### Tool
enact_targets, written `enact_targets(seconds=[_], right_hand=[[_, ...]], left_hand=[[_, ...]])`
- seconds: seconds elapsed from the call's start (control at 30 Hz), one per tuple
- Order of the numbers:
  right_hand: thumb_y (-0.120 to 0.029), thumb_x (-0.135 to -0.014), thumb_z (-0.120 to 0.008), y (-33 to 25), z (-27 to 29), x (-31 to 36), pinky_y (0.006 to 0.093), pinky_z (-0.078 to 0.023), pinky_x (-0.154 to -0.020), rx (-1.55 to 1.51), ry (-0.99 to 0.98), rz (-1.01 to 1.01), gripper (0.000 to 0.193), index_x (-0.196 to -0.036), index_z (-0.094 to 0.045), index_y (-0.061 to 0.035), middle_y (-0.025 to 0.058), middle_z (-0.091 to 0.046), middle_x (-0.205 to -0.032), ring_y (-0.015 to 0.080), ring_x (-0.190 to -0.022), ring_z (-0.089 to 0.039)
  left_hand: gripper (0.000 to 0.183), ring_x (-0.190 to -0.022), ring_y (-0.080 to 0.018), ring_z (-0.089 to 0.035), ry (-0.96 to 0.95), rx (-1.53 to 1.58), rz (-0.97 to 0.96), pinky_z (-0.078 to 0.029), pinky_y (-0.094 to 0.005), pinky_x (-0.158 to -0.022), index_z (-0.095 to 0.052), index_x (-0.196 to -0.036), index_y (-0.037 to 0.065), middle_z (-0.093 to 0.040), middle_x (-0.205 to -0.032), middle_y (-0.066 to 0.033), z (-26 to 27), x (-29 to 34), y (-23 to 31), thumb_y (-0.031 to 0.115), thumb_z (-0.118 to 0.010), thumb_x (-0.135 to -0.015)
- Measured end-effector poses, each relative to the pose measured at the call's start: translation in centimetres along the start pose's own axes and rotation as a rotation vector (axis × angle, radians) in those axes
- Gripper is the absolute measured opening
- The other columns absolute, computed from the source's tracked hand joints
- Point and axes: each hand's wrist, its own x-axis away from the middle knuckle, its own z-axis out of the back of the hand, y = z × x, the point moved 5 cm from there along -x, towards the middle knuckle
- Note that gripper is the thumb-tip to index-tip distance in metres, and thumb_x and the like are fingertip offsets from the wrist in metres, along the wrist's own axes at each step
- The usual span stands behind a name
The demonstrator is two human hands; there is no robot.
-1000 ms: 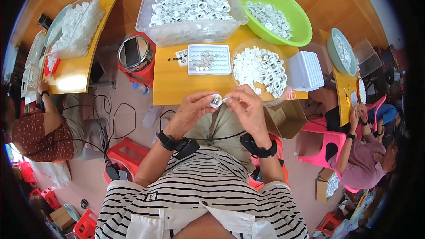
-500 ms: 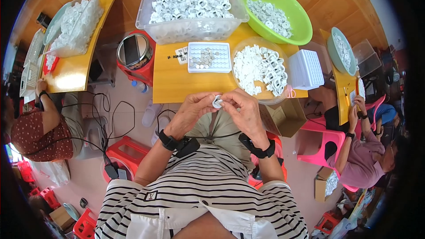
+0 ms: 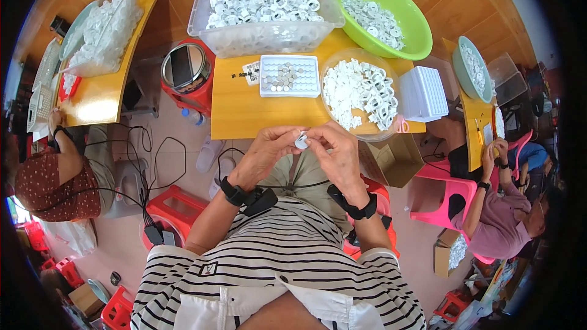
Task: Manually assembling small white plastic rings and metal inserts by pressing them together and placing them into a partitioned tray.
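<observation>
Between my fingertips, just off the table's near edge, is a small round white plastic part (image 3: 301, 141). My left hand (image 3: 269, 153) pinches its left side, while my right hand (image 3: 335, 151) grips it from the right with thumb and fingers. Beyond my hands lies a white gridded tray (image 3: 266, 73) with several silver button-like discs (image 3: 286, 76) in it. To its right, a round clear dish (image 3: 362, 129) holds small white pieces (image 3: 339, 88) on one side and white ring-shaped parts (image 3: 380, 101) on the other.
A clear bin (image 3: 263, 38) of white parts and a green basin (image 3: 419, 40) stand at the back of the table (image 3: 238, 116). Stacked white trays (image 3: 423, 95) and pink scissors (image 3: 402, 124) sit at right, above a cardboard box (image 3: 394, 162). Co-workers sit at tables left and right.
The white part has turned between my fingers, so its smooth round face shows more now. Both hands stay in nearly the same place.
</observation>
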Motion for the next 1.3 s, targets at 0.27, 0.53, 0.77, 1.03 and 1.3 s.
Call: enact_targets(seconds=[0.27, 0.53, 0.77, 1.03, 1.3], right_hand=[[0.004, -0.074, -0.058, 0.0, -0.7, 0.7, 0.0314, -0.041, -0.049, 0.121, 0.046, 0.087, 0.009, -0.08, -0.057, -0.002, 0.0104, -0.048, -0.07, 0.0255, -0.056, -0.054], [0.005, -0.079, -0.057, 2.4, -1.7, 1.5, 0.0212, -0.049, -0.055, -0.543, 0.125, -0.285, 0.01, -0.088, -0.057, 0.0005, 0.003, -0.056, -0.078, 0.0083, -0.065, -0.058], [0.002, -0.081, -0.057, 3.4, -2.1, 2.0, 0.0209, -0.05, -0.057, -0.574, 0.121, -0.415, 0.008, -0.088, -0.056, 0.0023, 0.0062, -0.061, -0.078, 0.0091, -0.064, -0.059], [0.003, -0.08, -0.056, 3.6, -2.5, 1.2, 0.0202, -0.048, -0.054, -0.658, 0.132, -0.439, 0.005, -0.084, -0.055, 0.0005, 0.0041, -0.059, -0.069, 0.0084, -0.061, -0.058], [0.004, -0.079, -0.057, 3.8, -3.2, 1.0, 0.0194, -0.045, -0.049, -0.681, 0.124, -0.388, 0.005, -0.08, -0.054, -0.0001, 0.0033, -0.058, -0.065, 0.0072, -0.055, -0.054]], left_hand=[[0.022, -0.084, -0.0083, -0.057, -0.005, -0.232, -0.11, -0.048, -0.0237, -0.073, -0.062, -0.104, 0.002, -0.063, -0.095, -0.0026, -0.4, 0.2, 0.2, 0.014, -0.055, -0.088], [0.017, -0.081, -0.0087, -0.057, 0.003, -0.196, -0.189, -0.048, -0.0238, -0.073, -0.062, -0.1, 0.001, -0.063, -0.089, -0.0032, -0.3, 0.2, 0.5, 0.01, -0.055, -0.087], [0.015, -0.082, -0.0108, -0.057, 0.09, -0.306, -0.305, -0.048, -0.0232, -0.074, -0.061, -0.099, -0.001, -0.057, -0.095, -0.0051, -0.4, 0.1, 0.3, 0.005, -0.055, -0.086], [0.013, -0.073, -0.0103, -0.05, 0.166, -0.492, -0.494, -0.045, -0.021, -0.066, -0.062, -0.093, -0.001, -0.047, -0.085, -0.0044, -0.5, 0.1, 0.7, 0.001, -0.057, -0.082], [0.012, -0.076, -0.0118, -0.056, 0.205, -0.577, -0.464, -0.051, -0.0225, -0.066, -0.061, -0.093, -0.003, -0.047, -0.088, -0.0042, 0.3, 0.2, 0.5, -0.003, -0.055, -0.083]])
